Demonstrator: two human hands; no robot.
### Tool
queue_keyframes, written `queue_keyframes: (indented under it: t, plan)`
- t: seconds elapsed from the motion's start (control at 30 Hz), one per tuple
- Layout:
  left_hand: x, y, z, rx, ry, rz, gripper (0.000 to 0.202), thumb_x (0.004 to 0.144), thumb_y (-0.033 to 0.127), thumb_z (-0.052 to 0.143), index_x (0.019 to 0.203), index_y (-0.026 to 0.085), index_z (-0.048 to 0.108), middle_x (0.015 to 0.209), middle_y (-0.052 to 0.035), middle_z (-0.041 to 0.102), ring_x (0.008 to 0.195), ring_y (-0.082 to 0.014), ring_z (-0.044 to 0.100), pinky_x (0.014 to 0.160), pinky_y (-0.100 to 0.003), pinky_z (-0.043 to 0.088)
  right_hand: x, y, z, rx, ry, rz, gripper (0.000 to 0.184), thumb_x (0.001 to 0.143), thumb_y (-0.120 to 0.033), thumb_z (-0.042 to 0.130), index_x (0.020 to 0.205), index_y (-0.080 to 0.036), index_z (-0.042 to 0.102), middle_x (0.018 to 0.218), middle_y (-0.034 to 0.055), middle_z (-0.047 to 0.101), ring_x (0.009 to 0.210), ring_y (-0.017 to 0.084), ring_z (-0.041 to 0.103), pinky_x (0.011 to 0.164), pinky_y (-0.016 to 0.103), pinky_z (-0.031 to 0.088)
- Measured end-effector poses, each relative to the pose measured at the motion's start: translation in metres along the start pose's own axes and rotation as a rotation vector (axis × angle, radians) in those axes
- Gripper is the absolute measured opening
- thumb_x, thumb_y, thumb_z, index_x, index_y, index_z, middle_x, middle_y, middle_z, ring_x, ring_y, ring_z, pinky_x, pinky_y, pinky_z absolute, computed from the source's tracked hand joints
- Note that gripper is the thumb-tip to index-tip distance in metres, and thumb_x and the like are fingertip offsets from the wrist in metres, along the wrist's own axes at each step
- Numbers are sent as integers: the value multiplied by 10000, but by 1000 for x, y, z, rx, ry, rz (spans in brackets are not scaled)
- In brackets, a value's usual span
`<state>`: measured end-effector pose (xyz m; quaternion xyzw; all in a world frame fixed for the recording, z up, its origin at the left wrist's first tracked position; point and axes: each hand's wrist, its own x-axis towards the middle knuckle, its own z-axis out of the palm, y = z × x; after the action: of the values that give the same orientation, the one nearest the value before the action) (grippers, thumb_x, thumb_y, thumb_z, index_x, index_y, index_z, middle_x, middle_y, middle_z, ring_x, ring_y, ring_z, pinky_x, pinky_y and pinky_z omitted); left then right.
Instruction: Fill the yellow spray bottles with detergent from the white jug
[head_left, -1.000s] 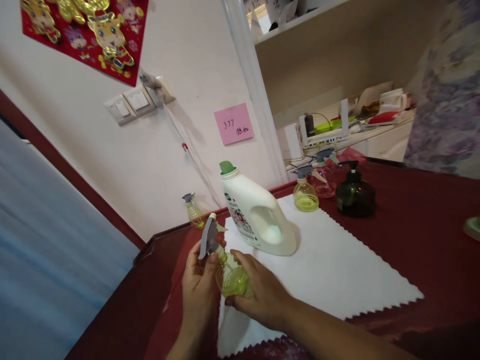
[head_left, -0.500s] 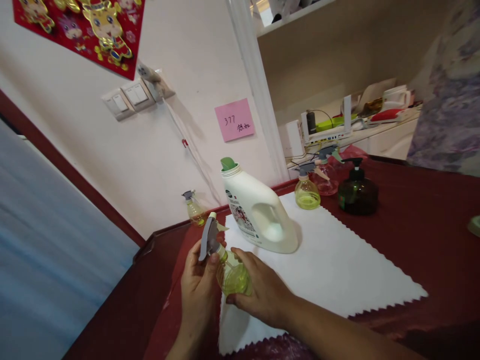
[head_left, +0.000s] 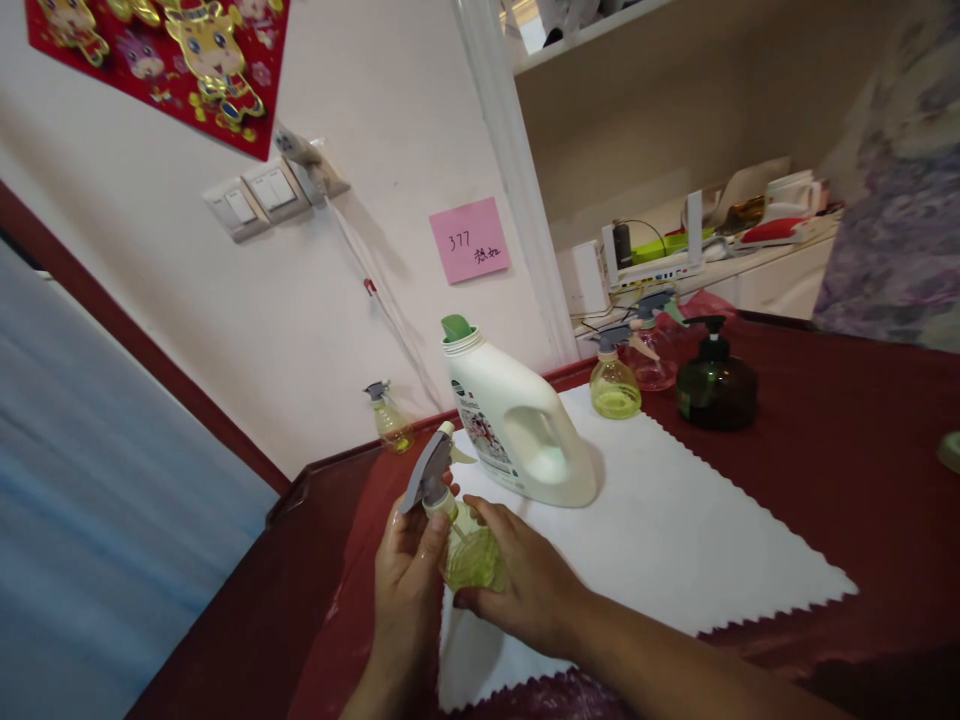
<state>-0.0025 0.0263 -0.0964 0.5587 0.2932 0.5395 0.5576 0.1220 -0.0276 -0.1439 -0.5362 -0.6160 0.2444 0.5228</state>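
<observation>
A clear spray bottle with yellow-green liquid is held between my hands, tilted over the front left of the white cloth. Its grey trigger head sits at the neck, and a thin tube runs down inside. My left hand is closed around the neck, the thumb against the collar. Wrapped round the body from the right is my right hand. Just behind them stands a large white jug with a handle and a green piece in its mouth.
White cloth with zigzag edges lies on the dark red table. A yellow spray bottle, a pink one and a dark pump bottle stand at right. Another spray bottle is by the wall.
My left hand and the trigger head have shifted slightly right, and the head leans a little more to the right. My right hand stays nearly in place on the bottle.
</observation>
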Motion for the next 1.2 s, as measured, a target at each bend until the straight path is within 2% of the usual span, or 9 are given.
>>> queue_keyframes:
  t: [0.17, 0.27, 0.5, 0.57, 0.67, 0.83, 1.0, 1.07, 1.2]
  plan:
    - [6, -5, -2, 30, 16, -1, 427, 786, 345, 826, 1173, 240, 676, 1098, -59, 730, 1022, -242, 710, 946, -389, 552, 0, 1, 2, 2, -7, 9, 912, 707, -268, 829, 1498, -168, 384, 1459, 150, 523, 1332, 313, 494, 1137, 493, 391]
    - [8, -3, -3, 116, 54, 16, 411, 779, 355, 827, 1143, 227, 683, 1069, -51, 721, 946, -218, 713, 875, -346, 566, 0, 0, 2, 8, -5, 21, 924, 695, -261, 838, 1496, -173, 386, 1458, 150, 524, 1331, 312, 497, 1133, 486, 397]
    - [4, -8, -10, 179, -10, 41, 308, 867, 397, 738, 1112, 226, 663, 953, -13, 691, 802, -154, 666, 709, -243, 530, 0, -1, 0, 30, -2, 26, 929, 694, -276, 831, 1501, -181, 381, 1461, 152, 524, 1346, 308, 490, 1142, 483, 389]
    - [4, -13, -14, 133, 7, 21, 330, 865, 412, 739, 1127, 242, 634, 938, -3, 697, 768, -147, 661, 682, -238, 520, 0, -2, -1, 36, 4, 18, 898, 696, -270, 820, 1486, -202, 398, 1459, 142, 529, 1351, 308, 490, 1146, 492, 384]
    - [4, -16, -16, 46, 24, -16, 385, 842, 414, 768, 1150, 258, 598, 993, -6, 709, 838, -161, 686, 744, -255, 530, -4, -3, 0, 40, 35, -6, 823, 730, -255, 767, 1467, -234, 401, 1479, 130, 508, 1374, 310, 464, 1164, 518, 354]
    - [6, -7, -10, 47, -67, -23, 308, 874, 395, 738, 1123, 247, 631, 1075, -18, 712, 936, -167, 686, 845, -263, 527, -13, -2, 5, 170, 258, -117, 717, 904, -322, 592, 1523, -248, 236, 1599, 127, 326, 1477, 301, 299, 1206, 553, 270]
    - [6, -4, -8, 65, -147, 39, 245, 919, 385, 672, 1104, 225, 651, 1089, -45, 705, 997, -201, 666, 886, -297, 505, -6, -33, -25, 9, 521, -317, 502, 982, -277, 498, 1456, -311, 336, 1538, 74, 396, 1429, 252, 367, 1174, 495, 333]
    - [6, -6, -9, 73, -185, 59, 238, 946, 378, 629, 1131, 229, 643, 1122, -51, 692, 1047, -212, 646, 935, -327, 485, 4, -53, -43, -162, 485, -420, 453, 981, -265, 517, 1418, -300, 402, 1468, 71, 482, 1380, 244, 427, 1154, 475, 353]
    - [6, -11, -11, 70, -177, 125, 239, 936, 386, 635, 1103, 218, 667, 1097, -58, 681, 1069, -232, 617, 957, -348, 461, 32, -85, -65, -517, 121, -425, 344, 998, -273, 504, 1339, -235, 532, 1216, 68, 672, 1119, 231, 629, 946, 404, 506]
